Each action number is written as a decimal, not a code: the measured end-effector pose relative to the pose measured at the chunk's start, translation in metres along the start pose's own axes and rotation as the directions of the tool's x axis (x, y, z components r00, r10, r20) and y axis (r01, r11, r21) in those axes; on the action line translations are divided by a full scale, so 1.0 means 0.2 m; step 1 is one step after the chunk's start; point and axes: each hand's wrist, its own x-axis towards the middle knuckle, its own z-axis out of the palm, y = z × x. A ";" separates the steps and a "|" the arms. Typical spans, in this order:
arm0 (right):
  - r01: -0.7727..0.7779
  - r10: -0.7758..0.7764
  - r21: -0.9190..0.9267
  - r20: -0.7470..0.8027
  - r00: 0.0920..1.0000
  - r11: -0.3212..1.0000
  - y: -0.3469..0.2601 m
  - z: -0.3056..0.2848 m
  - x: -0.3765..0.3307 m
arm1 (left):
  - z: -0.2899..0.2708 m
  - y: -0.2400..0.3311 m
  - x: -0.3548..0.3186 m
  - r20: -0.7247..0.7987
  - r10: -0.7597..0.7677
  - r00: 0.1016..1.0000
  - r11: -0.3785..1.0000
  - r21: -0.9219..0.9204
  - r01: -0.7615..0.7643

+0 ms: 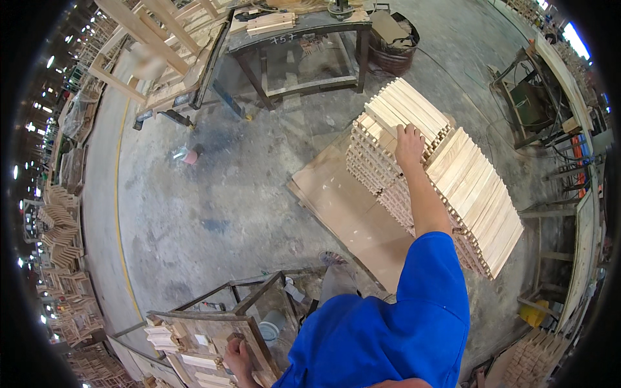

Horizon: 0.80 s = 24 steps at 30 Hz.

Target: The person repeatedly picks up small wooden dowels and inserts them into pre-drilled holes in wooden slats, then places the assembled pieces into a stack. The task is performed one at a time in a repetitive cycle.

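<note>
My right hand [410,146] reaches out to a tall stack of pale wooden slats [475,187]. Its fingers are bent over a slat at the stepped edge of the pile's far block [404,107]. Rows of slat ends show along the stack's left side. Far back at the lower left, my left hand [237,355] is at a worn wooden work table [262,343], its fingers curled inward. What they hold, if anything, is hidden. Beside that hand lie short wooden pieces [165,337] and a small white block [202,339].
A brown flat board [343,207] lies under and beside the stack. A metal-legged table [297,39] with wooden pieces and a dark drum [391,48] stand ahead. A wooden frame [155,52] is at upper left. A grey bucket [272,324] sits by my work table.
</note>
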 end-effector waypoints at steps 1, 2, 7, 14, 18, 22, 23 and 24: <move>-0.012 0.012 -0.003 0.007 1.000 1.000 0.00 -0.02 0.01 | 0.01 -0.01 0.01 0.001 -0.002 1.000 1.000 -0.010 0.002; -0.037 0.037 -0.004 0.015 0.999 0.999 0.00 -0.03 0.01 | 0.02 -0.02 0.02 -0.010 0.002 1.000 1.000 -0.003 -0.002; 0.013 -0.014 0.163 0.007 1.000 0.987 -0.26 -0.08 -0.14 | 0.03 -0.10 -0.09 -0.041 -0.033 0.999 0.999 -0.013 0.032; 0.174 -0.531 0.882 0.097 0.842 0.437 -0.99 -0.04 -0.99 | -0.01 -0.19 -0.40 -0.095 -0.301 0.949 0.953 -0.042 0.299; -0.049 -0.783 0.958 0.259 0.565 0.281 -1.34 -0.17 -1.69 | -0.06 -0.36 -0.71 -0.301 -0.337 0.892 0.941 -0.065 0.333; -0.009 -0.944 0.987 0.154 0.292 0.158 -1.59 -0.35 -2.20 | 0.00 -0.65 -1.10 -0.368 -0.535 0.760 0.845 -0.235 0.481; 0.067 -0.968 0.990 0.103 0.230 0.121 -1.69 -0.45 -2.21 | -0.01 -0.71 -1.15 -0.383 -0.577 0.721 0.816 -0.296 0.496; 0.125 -0.982 0.988 0.067 0.177 0.090 -1.72 -0.51 -2.29 | -0.01 -0.79 -1.25 -0.447 -0.584 0.677 0.812 -0.331 0.481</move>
